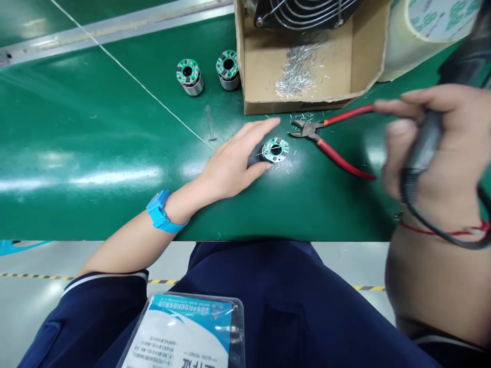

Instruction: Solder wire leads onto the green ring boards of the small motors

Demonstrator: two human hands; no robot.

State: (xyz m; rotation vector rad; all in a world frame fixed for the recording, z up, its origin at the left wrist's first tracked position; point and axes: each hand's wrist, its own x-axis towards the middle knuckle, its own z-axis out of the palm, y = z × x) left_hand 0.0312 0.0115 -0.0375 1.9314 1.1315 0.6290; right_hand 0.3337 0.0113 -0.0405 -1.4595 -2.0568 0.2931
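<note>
My left hand point(233, 161) lies on the bench, curved around a small round motor point(276, 150) topped by a green circuit board. The thumb presses its near side; the forefinger stretches past it, and the other fingers are partly hidden. Thin solder wire point(153, 96) runs from the upper left under this hand, its end showing over the board. In my right hand point(441, 148), blurred by motion, is a black corded soldering iron point(425, 143), closed in the fingers; its tip cannot be made out. Red-handled cutting pliers point(309, 130) lie open between both hands.
Two similar motors point(190, 76) point(227, 70) stand farther back. A cardboard box point(299, 105) holds a fan point(307, 13) and a heap of clipped metal leads point(301, 69). Wide tape point(402, 46) stands beside it. Loose clippings dot the green bench point(95, 204) near the pliers.
</note>
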